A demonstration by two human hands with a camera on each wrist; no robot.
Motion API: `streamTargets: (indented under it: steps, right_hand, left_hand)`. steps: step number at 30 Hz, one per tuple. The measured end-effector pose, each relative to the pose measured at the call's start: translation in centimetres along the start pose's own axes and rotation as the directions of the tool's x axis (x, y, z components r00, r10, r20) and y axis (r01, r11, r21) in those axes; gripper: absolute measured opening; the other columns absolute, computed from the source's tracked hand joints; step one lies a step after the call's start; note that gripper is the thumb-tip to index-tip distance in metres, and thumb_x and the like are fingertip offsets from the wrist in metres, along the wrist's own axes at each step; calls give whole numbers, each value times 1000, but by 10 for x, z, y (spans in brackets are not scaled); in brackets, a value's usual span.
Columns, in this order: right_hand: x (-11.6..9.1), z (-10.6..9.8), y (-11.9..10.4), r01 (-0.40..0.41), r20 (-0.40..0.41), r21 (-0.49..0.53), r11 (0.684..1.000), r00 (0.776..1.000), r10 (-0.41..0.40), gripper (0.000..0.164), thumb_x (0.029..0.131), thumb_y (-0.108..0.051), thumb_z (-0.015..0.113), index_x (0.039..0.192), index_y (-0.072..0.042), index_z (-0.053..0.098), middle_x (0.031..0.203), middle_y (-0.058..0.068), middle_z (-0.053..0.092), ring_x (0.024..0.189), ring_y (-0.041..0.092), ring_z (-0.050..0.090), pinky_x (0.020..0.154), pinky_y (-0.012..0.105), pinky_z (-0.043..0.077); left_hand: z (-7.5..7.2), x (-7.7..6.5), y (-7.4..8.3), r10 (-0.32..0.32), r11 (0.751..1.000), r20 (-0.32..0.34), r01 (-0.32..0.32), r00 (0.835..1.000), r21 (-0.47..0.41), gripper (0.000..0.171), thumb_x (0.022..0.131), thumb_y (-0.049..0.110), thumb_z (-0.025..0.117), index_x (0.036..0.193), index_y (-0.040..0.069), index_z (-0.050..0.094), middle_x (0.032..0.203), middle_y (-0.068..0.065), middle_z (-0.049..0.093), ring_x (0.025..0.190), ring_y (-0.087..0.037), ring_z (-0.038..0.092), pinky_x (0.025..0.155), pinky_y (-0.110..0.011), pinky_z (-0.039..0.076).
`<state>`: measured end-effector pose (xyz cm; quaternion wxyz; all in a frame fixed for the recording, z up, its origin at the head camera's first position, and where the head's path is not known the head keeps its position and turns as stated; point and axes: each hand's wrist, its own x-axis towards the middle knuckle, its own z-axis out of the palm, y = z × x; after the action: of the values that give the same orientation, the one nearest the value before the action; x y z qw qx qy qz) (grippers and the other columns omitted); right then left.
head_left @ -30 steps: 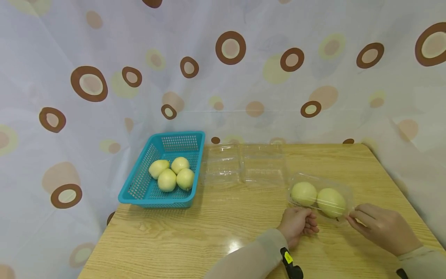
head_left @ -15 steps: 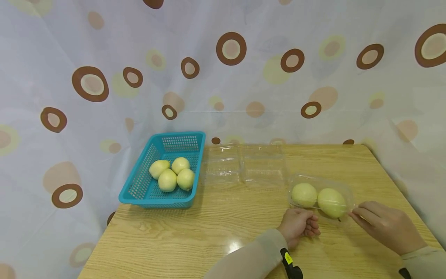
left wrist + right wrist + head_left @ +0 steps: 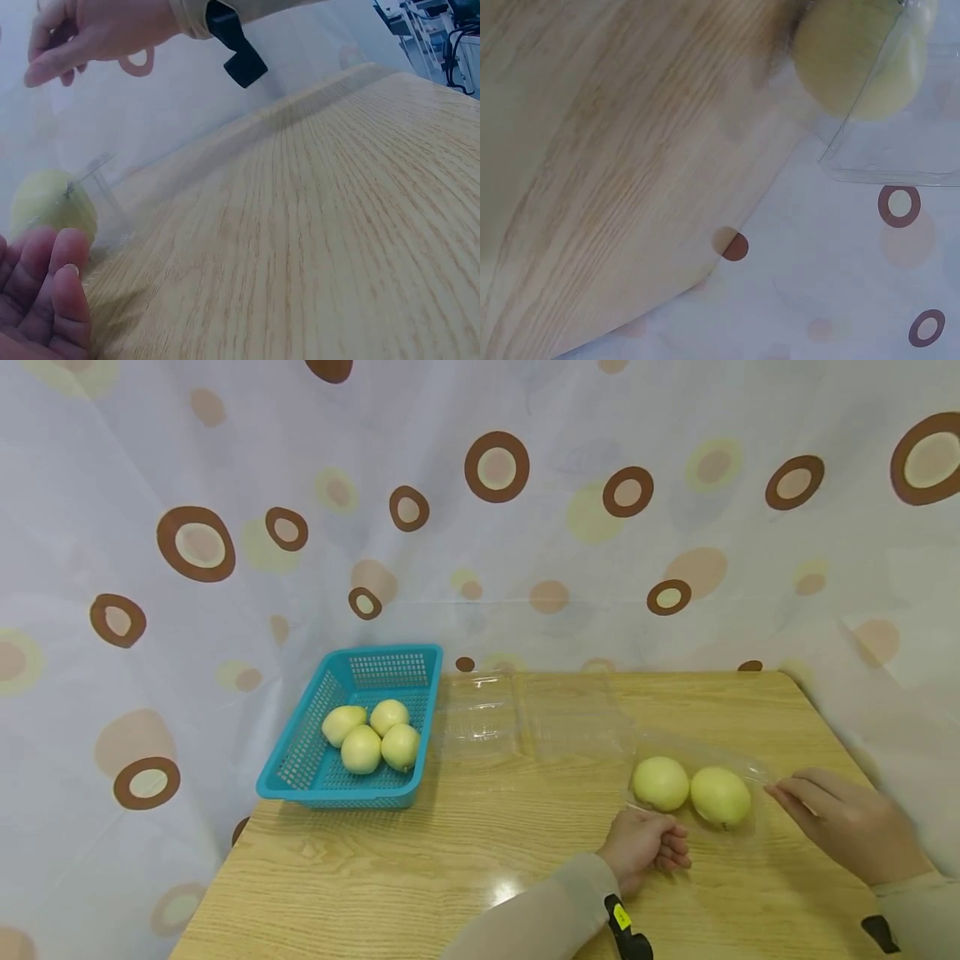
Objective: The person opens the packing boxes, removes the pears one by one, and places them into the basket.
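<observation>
In the head view, a clear plastic fruit container point(image 3: 757, 827) at the table's right holds two pale yellow-green, pear-like fruits point(image 3: 660, 783). My right hand point(image 3: 847, 822) pinches the edge of its transparent lid point(image 3: 750, 768) at the right end, holding that edge raised. The left hand point(image 3: 645, 847) rests by the container's front side, fingers loosely curled. In the left wrist view the left fingers point(image 3: 69, 300) lie in front of one fruit point(image 3: 52, 202), with the right hand point(image 3: 105, 34) above. The right wrist view shows a fruit point(image 3: 855, 60) behind the clear plastic edge point(image 3: 877, 176).
A blue mesh basket point(image 3: 337, 795) with several more pale fruits point(image 3: 362, 750) stands at the left of the wooden table point(image 3: 420, 877). Beside it lies more clear plastic packaging point(image 3: 480, 722). A patterned curtain point(image 3: 480, 552) hangs behind the table's back edge.
My right hand has moved right and slightly up with the lid's edge, which now stands higher off the fruits. The left hand has stayed nearly in place.
</observation>
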<state>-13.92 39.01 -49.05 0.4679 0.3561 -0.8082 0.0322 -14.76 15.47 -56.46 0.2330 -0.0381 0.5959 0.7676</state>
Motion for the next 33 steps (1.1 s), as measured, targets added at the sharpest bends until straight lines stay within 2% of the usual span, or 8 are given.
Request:
streamTargets:
  steps: [5, 9, 17, 21, 25, 30, 33]
  right_hand:
    - [0, 1, 10, -29, 33, -16, 999, 999, 30, 61, 102, -46, 39, 73, 1, 66, 69, 10, 57, 47, 18, 53, 39, 34, 44]
    - [-3, 5, 11, -121, 26, -11, 993, 992, 122, 62, 100, -50, 40, 75, 0, 66, 70, 10, 59, 48, 20, 54, 38, 34, 44]
    - [-8, 9, 12, -308, 77, 12, 951, 949, 307, 62, 100, -51, 39, 85, 1, 69, 71, 10, 65, 52, 23, 60, 44, 28, 48]
    - [-7, 10, 13, -378, 59, 26, 925, 925, 376, 44, 96, -38, 53, 88, 2, 70, 74, 13, 67, 55, 26, 61, 46, 20, 47]
    - [-8, 10, 15, -417, 38, 25, 909, 909, 416, 23, 86, -20, 66, 89, 3, 70, 76, 14, 68, 55, 26, 61, 48, 13, 45]
    - [-12, 9, 19, -436, 34, 34, 899, 900, 435, 22, 83, -18, 66, 89, 3, 69, 77, 15, 68, 58, 16, 59, 54, 7, 43]
    - [-14, 9, 20, -459, 12, 47, 887, 888, 459, 25, 84, -20, 63, 88, 4, 68, 77, 16, 67, 61, 2, 55, 56, 3, 41]
  left_hand:
    - [-2, -1, 0, 7, 1000, 32, -7, 999, 1, 24, 95, 14, 58, 86, -3, 72, 64, -3, 64, 53, -14, 61, 46, -19, 46]
    - [-5, 1, -2, 7, 1000, 63, -7, 998, 3, 25, 96, 18, 58, 88, -1, 72, 65, -4, 64, 54, -14, 62, 47, -19, 47]
    - [-5, 2, -4, -6, 1000, 97, 5, 995, 13, 23, 95, 19, 60, 90, 0, 73, 65, -4, 64, 55, -14, 62, 48, -20, 48]
    - [-3, 2, -5, -10, 1000, 108, 9, 994, 11, 22, 95, 17, 60, 90, 1, 74, 65, -6, 63, 54, -15, 61, 47, -20, 47]
    - [-1, 1, -5, -14, 1000, 122, 12, 992, 21, 22, 95, 18, 61, 90, 2, 74, 65, -6, 64, 54, -15, 61, 47, -20, 47]
    - [-1, 0, -3, -34, 998, 149, 25, 988, 61, 21, 94, 19, 62, 89, 3, 75, 67, -6, 65, 56, -15, 61, 48, -20, 48]
    - [-2, 0, -2, -45, 995, 159, 31, 986, 90, 20, 94, 21, 62, 89, 6, 76, 69, -6, 66, 58, -15, 62, 50, -21, 49]
